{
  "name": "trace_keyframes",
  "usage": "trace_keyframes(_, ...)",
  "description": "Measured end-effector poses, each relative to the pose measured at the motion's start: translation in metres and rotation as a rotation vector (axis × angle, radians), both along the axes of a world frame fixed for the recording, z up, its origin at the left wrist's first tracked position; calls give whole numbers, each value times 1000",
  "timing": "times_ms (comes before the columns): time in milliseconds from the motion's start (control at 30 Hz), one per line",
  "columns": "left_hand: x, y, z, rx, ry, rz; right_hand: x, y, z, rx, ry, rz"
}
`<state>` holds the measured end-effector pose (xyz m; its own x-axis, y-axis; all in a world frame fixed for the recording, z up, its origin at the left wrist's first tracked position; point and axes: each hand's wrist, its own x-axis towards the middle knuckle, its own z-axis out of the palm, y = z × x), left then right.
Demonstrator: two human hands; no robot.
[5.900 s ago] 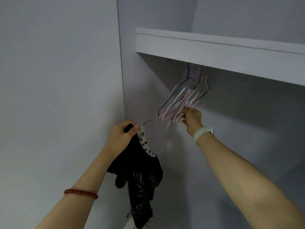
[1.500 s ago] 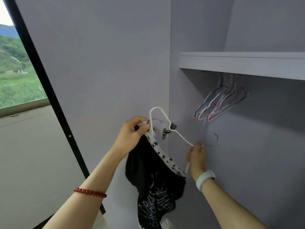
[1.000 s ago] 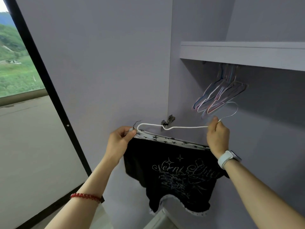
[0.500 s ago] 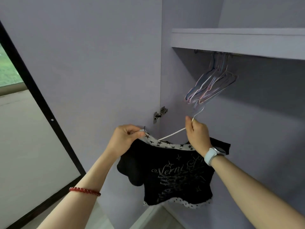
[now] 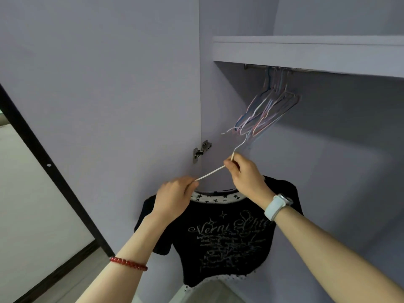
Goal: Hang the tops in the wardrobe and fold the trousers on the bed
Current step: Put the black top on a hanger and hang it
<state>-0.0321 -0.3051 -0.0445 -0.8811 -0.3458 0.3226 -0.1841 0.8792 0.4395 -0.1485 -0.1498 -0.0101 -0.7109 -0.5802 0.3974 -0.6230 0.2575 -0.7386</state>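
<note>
Pinching the thin white wire hanger [image 5: 211, 172] in both hands [image 5: 175, 196] [image 5: 246, 176] below the metal rail [image 5: 258, 67], I risk the black printed T-shirt [image 5: 220, 235] slipping off if it tilts.

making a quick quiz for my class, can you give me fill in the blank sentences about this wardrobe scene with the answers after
1. The right hand holds the white hanger just below its ____.
2. The top on the hanger is ____ in colour, with a star-print neckline.
3. The spare hangers hang from a rail under the ____.
4. The bead bracelet sits on the ____ wrist.

Missing words: hook; black; shelf; left
</note>
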Motion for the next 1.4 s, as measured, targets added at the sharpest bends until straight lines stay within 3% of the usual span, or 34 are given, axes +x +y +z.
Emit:
trace_keyframes(133, -5, 0, 3, -3, 73, 29, -1, 9, -2, -65, -74, 6)
trace_keyframes(200, -3, -5, 1, 3, 137, 62, -9, 25, -5, -22, -14, 18)
trace_keyframes(300, 4, -16, -3, 39, 217, 112, -38, 58, -24, 286, 167, -146)
trace_keyframes(400, 12, -22, -1, 86, 257, 114, -56, 85, -46, 554, 71, -301)
trace_keyframes(567, 10, -17, 1, 52, 292, 175, -60, 91, -61, 366, 35, -466)
trace_keyframes(733, 6, -30, -10, 117, 188, 320, -56, 112, -68, 193, 91, -613)
trace_keyframes(800, 6, -30, -11, 151, 194, 319, -54, 125, -78, 252, 78, -648)
trace_keyframes(867, 2, -24, -11, 156, 225, 254, -49, 134, -85, 350, 56, -621)
trace_keyframes(1000, -13, -17, -16, 102, 256, 104, -44, 134, -72, 307, 177, -472)
trace_keyframes(1167, -35, -13, -19, 58, 255, -37, -45, 134, -61, 509, 279, -343)
trace_keyframes(1400, -60, 5, -24, 148, 261, -119, -42, 145, -61, 375, 376, -364)
